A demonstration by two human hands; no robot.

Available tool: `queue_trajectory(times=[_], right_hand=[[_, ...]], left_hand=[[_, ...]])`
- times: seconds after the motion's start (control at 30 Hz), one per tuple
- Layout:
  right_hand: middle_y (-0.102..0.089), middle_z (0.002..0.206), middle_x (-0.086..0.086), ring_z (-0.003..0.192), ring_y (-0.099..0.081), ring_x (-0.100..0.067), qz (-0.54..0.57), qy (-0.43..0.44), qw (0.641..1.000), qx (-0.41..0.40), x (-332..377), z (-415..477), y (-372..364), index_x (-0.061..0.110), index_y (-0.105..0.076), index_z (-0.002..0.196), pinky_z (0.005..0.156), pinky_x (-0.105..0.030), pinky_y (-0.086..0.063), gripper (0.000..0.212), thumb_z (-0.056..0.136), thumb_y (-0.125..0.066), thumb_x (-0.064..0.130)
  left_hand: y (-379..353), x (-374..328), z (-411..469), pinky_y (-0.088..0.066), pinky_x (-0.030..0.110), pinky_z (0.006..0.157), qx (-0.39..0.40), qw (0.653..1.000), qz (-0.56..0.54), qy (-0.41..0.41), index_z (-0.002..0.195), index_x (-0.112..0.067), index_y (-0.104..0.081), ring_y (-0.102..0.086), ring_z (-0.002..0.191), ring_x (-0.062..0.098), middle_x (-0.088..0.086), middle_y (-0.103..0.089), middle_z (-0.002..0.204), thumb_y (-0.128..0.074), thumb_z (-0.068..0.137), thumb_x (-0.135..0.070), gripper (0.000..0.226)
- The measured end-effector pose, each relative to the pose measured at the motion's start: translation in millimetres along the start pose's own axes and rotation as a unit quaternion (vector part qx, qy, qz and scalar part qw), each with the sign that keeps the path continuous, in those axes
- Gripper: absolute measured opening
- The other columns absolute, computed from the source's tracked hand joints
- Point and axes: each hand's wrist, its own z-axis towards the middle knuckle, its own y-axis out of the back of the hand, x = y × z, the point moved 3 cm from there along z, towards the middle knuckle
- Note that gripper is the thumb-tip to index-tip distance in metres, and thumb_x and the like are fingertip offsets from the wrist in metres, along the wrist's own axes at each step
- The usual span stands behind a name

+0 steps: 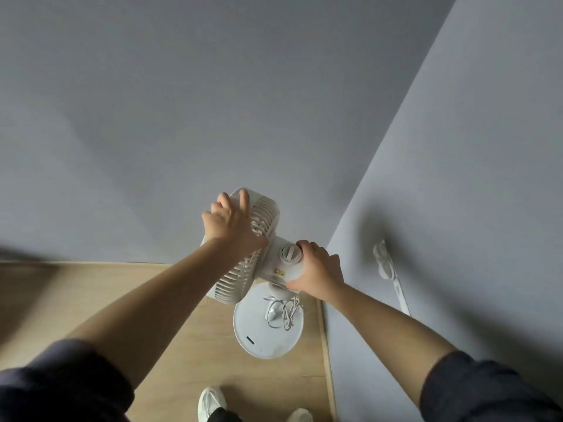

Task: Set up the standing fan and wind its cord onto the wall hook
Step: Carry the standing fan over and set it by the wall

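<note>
We have the standing fan (243, 269) upright on its round base (268, 336) on the wood floor (170, 315), tucked into the corner. Left hand (231, 223) curls over the grille (265, 211) rim, and right hand (320, 272) wraps the motor housing (274, 266). Both grasp the fan head, probably aiming it. Cord (286, 313) lies bundled on the base. Wall hook (382, 258) is just right of the fan; what's on it is too blurry to tell. Setup is nearly done and the cord winding hasn't started.

one view only: head-worn wide-angle camera, facing forward and steeply down into a room corner. standing fan (274, 269) seen from above, close, just below centre. walls (213, 102) fill 9 through 3 o'clock; wood floor (198, 354) and shoe (211, 402) at 6 o'clock.
</note>
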Motion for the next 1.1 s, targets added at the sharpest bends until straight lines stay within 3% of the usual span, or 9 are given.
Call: queue_trajectory(times=[0.3,0.6,0.9,1.1], right_hand=[[-0.057,0.113,0.003,0.107,-0.059,-0.024,-0.03,0.043,0.997,0.057,-37,4,-42,0.021,-0.045,0.122,0.083,-0.037,-0.041,0.079,0.057,-0.073,0.059],[-0.056,0.114,0.004,0.105,-0.058,-0.022,-0.058,0.071,0.993,0.077,-77,16,-81,0.022,-0.044,0.124,0.083,-0.037,-0.041,0.082,0.058,-0.073,0.06],[-0.054,0.118,0.004,0.108,-0.056,-0.023,-0.086,0.101,0.984,0.123,-126,34,-112,0.022,-0.041,0.127,0.085,-0.038,-0.039,0.082,0.06,-0.073,0.057],[-0.052,0.121,0.002,0.112,-0.053,-0.024,-0.076,0.099,0.98,0.157,-145,41,-121,0.021,-0.039,0.13,0.086,-0.037,-0.039,0.079,0.063,-0.075,0.041]], left_hand=[[-63,-22,-22,-0.036,0.04,0.082,0.029,0.998,-0.016,0.049,0.141,-0.014,-0.018,-0.048,0.106,0.032,0.018,-0.041,0.121,-0.052,0.067,-0.076,0.102],[-122,-44,-25,-0.021,0.06,0.108,0.036,0.995,-0.035,0.089,0.142,-0.016,-0.018,-0.046,0.115,0.035,0.018,-0.043,0.123,-0.043,0.069,-0.081,0.101],[-164,-85,-29,-0.015,0.065,0.11,0.076,0.986,-0.048,0.141,0.145,-0.017,-0.013,-0.042,0.121,0.035,0.017,-0.04,0.127,-0.045,0.069,-0.08,0.104],[-183,-102,-28,-0.021,0.067,0.107,0.088,0.982,-0.048,0.158,0.144,-0.019,-0.014,-0.042,0.12,0.033,0.016,-0.039,0.128,-0.041,0.07,-0.081,0.101]])
